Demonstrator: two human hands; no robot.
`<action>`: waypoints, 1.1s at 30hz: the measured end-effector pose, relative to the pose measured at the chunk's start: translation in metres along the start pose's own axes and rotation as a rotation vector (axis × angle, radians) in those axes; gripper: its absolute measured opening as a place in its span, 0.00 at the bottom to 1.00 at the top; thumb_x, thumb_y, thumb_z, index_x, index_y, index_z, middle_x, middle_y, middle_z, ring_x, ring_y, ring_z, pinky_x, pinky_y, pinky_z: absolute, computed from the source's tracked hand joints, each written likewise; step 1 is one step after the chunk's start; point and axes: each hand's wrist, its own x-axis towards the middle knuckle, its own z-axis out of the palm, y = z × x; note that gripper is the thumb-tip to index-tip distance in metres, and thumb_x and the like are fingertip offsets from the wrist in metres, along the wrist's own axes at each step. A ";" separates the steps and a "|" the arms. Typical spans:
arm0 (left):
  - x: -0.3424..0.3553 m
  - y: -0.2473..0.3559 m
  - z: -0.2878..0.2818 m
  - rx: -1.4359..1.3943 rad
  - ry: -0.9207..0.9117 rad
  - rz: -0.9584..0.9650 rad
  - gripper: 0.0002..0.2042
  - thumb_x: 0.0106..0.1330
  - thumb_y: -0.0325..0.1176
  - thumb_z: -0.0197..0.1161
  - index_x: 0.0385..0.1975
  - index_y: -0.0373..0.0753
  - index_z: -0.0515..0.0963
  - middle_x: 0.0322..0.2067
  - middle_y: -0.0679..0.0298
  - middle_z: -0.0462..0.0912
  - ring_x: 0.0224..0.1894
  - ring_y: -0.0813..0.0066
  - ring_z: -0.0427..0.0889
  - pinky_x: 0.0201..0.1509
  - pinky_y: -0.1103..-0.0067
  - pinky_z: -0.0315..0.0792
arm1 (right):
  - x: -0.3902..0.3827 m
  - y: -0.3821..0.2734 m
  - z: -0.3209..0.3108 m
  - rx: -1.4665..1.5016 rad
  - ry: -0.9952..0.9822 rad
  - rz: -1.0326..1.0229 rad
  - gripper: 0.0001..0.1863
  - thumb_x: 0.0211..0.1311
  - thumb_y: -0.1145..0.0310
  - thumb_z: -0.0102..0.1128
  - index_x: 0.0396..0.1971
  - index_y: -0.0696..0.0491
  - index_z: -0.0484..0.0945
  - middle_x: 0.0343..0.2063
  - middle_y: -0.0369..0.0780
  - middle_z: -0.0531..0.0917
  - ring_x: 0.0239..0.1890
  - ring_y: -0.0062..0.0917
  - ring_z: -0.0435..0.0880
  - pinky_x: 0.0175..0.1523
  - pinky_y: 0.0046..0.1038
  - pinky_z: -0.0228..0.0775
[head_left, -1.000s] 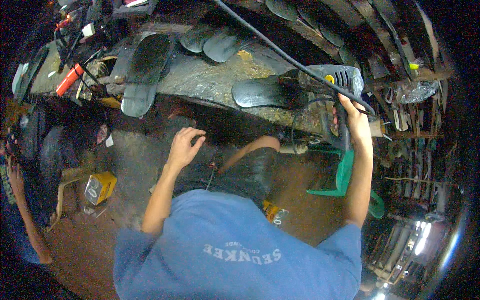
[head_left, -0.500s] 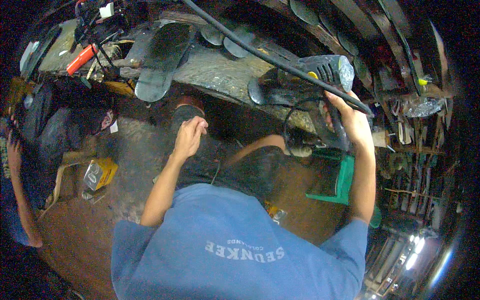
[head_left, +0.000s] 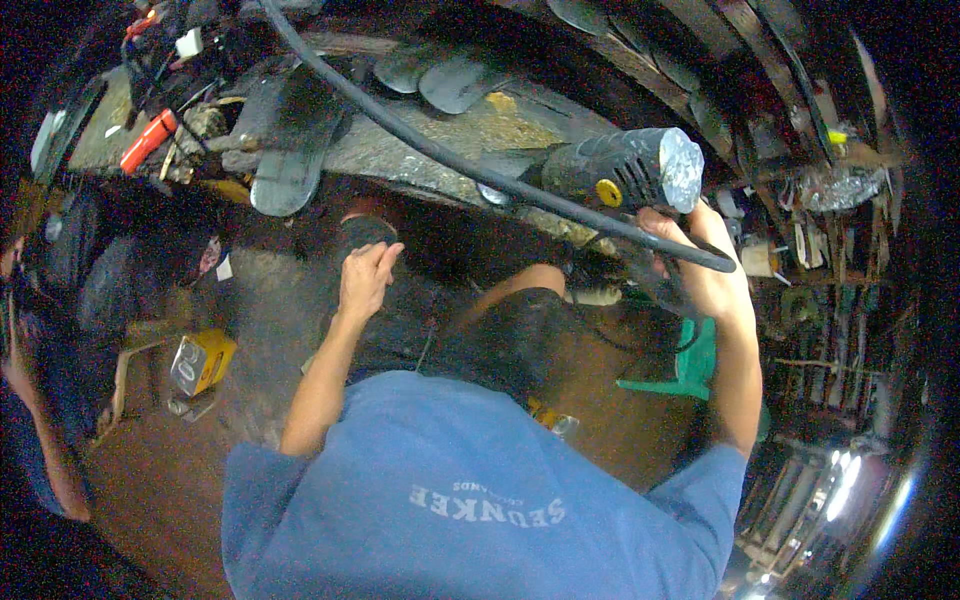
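Pistol-grip power tool (head_left: pixel 600 167), gripped by my right hand (head_left: pixel 702 262), tips rear-up, cable (head_left: pixel 430 150) now lower, leftward of it! Left hand (head_left: pixel 365 281) curled; contents, can't tell.

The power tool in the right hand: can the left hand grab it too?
Maybe, by stretching across: the left hand sits well apart from the power tool, with only the thick black cable seeming to cross the way.

The grey tool (head_left: pixel 605 162) has a yellow disc (head_left: pixel 608 193).
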 end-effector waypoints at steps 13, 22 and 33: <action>0.001 0.001 0.021 -0.314 0.023 0.041 0.07 0.72 0.27 0.65 0.42 0.37 0.89 0.38 0.58 0.92 0.40 0.62 0.91 0.50 0.70 0.82 | -0.025 0.109 -0.060 0.137 0.288 0.382 0.19 0.74 0.57 0.63 0.54 0.56 0.83 0.33 0.40 0.84 0.31 0.23 0.82 0.38 0.29 0.73; 0.018 0.097 0.013 -0.118 0.023 0.543 0.06 0.65 0.34 0.75 0.35 0.38 0.89 0.38 0.59 0.92 0.42 0.58 0.89 0.48 0.67 0.80 | -0.002 0.097 -0.061 0.120 0.184 0.230 0.21 0.75 0.54 0.62 0.53 0.57 0.82 0.30 0.38 0.83 0.27 0.21 0.81 0.33 0.28 0.72; 0.154 0.200 0.079 0.211 -0.210 0.698 0.54 0.55 0.45 0.82 0.78 0.35 0.55 0.66 0.38 0.73 0.70 0.39 0.70 0.76 0.57 0.65 | -0.023 0.112 -0.063 0.118 0.353 0.271 0.20 0.74 0.52 0.64 0.47 0.55 0.85 0.28 0.35 0.84 0.23 0.20 0.80 0.30 0.28 0.72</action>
